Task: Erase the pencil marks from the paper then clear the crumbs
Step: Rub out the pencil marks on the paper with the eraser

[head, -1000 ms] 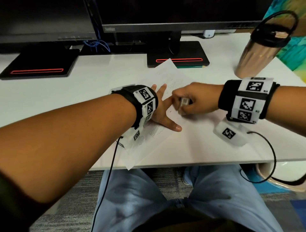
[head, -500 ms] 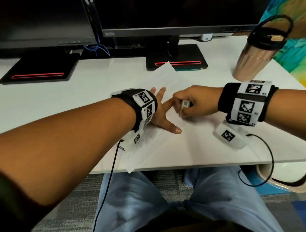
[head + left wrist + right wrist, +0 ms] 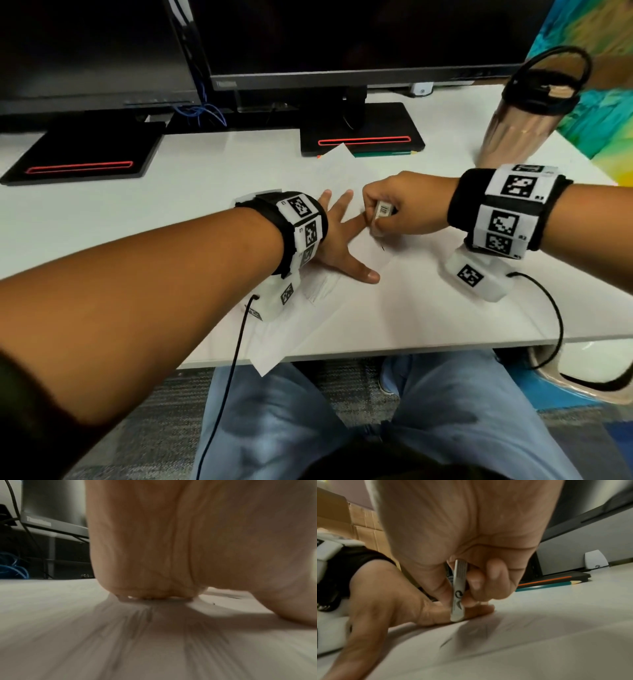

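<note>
At frame centre, the paper (image 3: pixel 337 171) lies on the white counter (image 3: pixel 205 192), one corner overhanging the near edge. The left hand (image 3: pixel 337 236) presses it flat, fingers spread. The right hand (image 3: pixel 407 205) pinches the eraser (image 3: pixel 381 219), its tip on the sheet.

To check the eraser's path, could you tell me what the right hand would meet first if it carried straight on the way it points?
Most likely the left hand, spread flat on the paper; the right hand and its eraser already look nearly against its index finger.

two monitors (image 3: pixel 359 34), a steel tumbler (image 3: pixel 513 126), blue cables (image 3: pixel 202 113).
</note>
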The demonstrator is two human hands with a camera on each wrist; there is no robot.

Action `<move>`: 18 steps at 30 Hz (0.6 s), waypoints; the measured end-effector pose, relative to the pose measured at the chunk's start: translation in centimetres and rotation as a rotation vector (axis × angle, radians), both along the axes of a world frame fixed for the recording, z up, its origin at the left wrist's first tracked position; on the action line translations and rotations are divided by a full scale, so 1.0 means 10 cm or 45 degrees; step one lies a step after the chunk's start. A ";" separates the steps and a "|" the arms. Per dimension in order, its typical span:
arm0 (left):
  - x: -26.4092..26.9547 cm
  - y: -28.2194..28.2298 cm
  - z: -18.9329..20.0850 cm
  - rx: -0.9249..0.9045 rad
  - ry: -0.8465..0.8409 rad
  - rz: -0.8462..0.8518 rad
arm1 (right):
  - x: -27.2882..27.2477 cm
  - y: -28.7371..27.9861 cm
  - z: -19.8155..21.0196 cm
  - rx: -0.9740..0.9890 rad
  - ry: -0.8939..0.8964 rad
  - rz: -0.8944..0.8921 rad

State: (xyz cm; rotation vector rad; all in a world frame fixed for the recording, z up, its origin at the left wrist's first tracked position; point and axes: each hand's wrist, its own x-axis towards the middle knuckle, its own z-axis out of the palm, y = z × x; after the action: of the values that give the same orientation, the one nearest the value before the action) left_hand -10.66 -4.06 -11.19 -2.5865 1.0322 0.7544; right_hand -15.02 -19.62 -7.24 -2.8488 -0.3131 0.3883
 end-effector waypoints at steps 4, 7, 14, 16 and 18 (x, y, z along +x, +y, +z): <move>-0.02 -0.01 0.03 0.064 -0.010 -0.002 | -0.09 0.11 -0.10 0.022 0.063 0.128; -0.03 -0.01 0.02 0.050 -0.014 -0.007 | -0.06 0.06 -0.06 0.070 0.118 0.070; -0.03 -0.03 0.03 0.054 -0.028 -0.008 | -0.10 0.06 -0.07 0.115 0.133 0.071; -0.02 -0.03 0.02 0.047 -0.041 -0.013 | -0.07 0.03 -0.06 0.079 0.071 0.057; -0.02 -0.03 0.03 0.076 -0.038 -0.014 | -0.09 0.08 -0.07 0.052 0.084 0.121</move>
State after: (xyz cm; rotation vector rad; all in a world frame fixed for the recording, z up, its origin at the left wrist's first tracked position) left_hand -10.87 -4.37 -10.90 -2.5319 0.9984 0.7302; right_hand -15.93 -18.85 -7.98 -2.7816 -0.4394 0.4870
